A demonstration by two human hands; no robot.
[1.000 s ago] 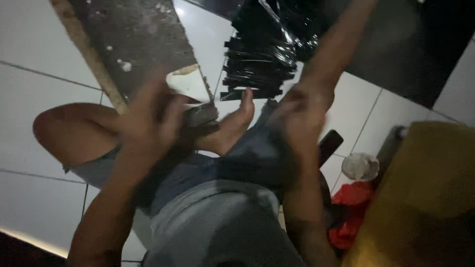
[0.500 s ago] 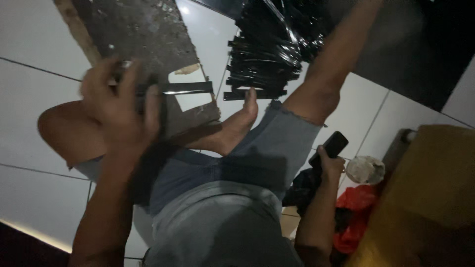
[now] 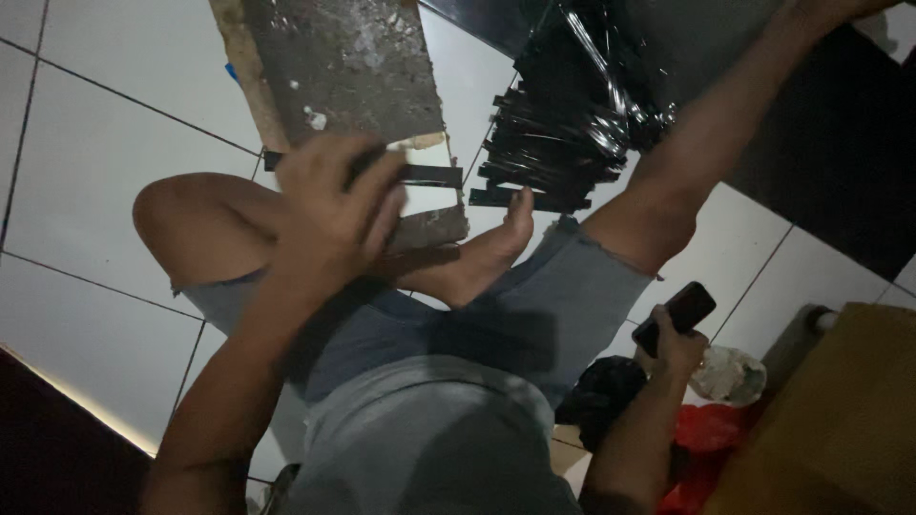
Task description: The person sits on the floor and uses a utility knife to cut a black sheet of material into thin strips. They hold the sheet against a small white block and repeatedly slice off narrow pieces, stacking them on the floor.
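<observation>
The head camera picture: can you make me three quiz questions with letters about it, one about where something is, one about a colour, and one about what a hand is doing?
1. Where is the stack of black strips?
A. on the white floor by the bare foot
B. on the person's lap
C. on the brown box

2. What colour is the bag near the right hand?
A. blue
B. red
C. green

3. What is the left hand doing?
A. hanging free
B. pressing down on a black strip on the board
C. holding a cup

Answers: 1 A, the strips lie on the tiles past the toes. 2 B, it shows bright red. 3 B, its fingers cover the strip's end.
</observation>
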